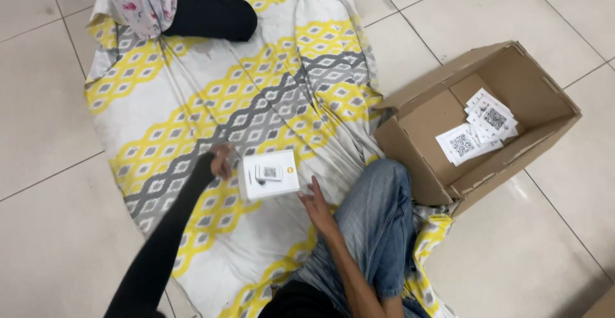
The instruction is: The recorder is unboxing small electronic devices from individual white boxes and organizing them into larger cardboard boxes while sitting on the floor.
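Note:
A small white box [270,174] with a yellow dot and a small printed picture on its lid is held between both my hands above a patterned sheet [192,106]. My left hand [221,160], at the end of a black sleeve, grips the box's left edge. On the box's right edge rests my right hand [316,201], fingers spread and touching it. My bent knee in blue jeans [375,222] lies just right of the hands.
An open cardboard box [448,129] lies on its side on the tiled floor at the right, with several white cards bearing square codes [479,129] inside. Another person in black trousers and a floral top [173,1] sits at the sheet's far end.

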